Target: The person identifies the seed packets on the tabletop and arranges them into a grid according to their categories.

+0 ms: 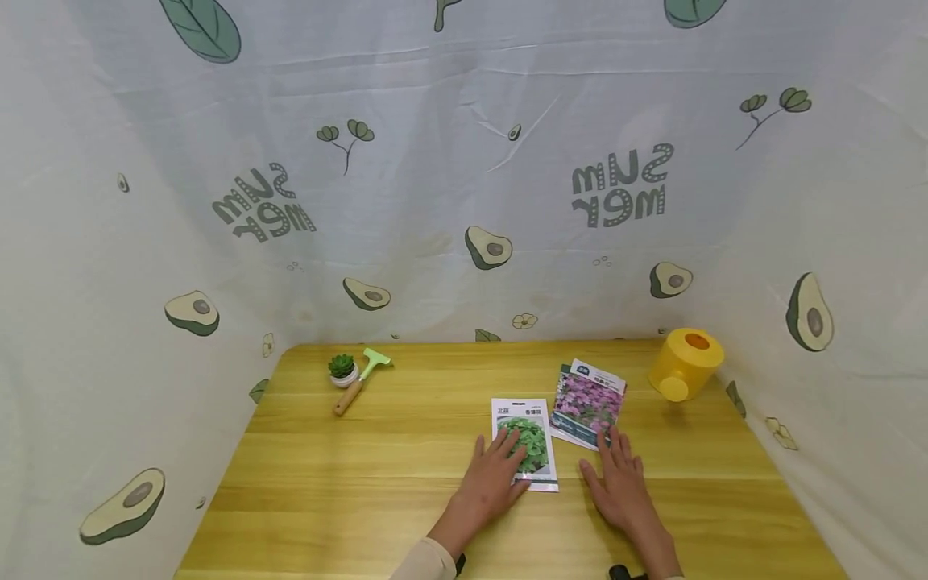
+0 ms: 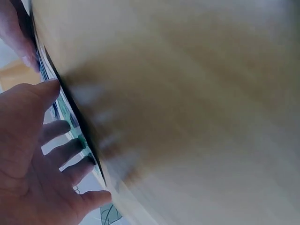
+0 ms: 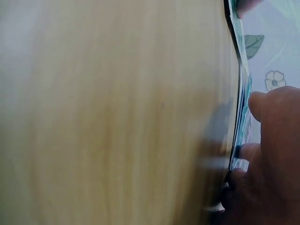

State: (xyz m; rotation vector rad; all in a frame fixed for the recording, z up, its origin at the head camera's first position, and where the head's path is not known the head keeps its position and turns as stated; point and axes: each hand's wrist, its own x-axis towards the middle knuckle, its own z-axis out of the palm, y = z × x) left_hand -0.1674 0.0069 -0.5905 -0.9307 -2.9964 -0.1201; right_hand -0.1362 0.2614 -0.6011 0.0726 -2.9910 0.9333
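Observation:
In the head view a seed packet with green leaves lies flat on the table. My left hand rests over its left side, fingers spread and fairly straight. To the right, a seed packet with pink flowers lies tilted over another packet, which shows only at its edges. My right hand lies with its fingertips right at their lower edge, thumb held apart. The left wrist view shows the left fingers along the packet's edge. The right wrist view shows the right thumb beside the packets.
A yellow watering can stands at the back right of the wooden table. At the back left are a small potted succulent and a green-headed hand rake with a wooden handle. A printed cloth hangs behind the table.

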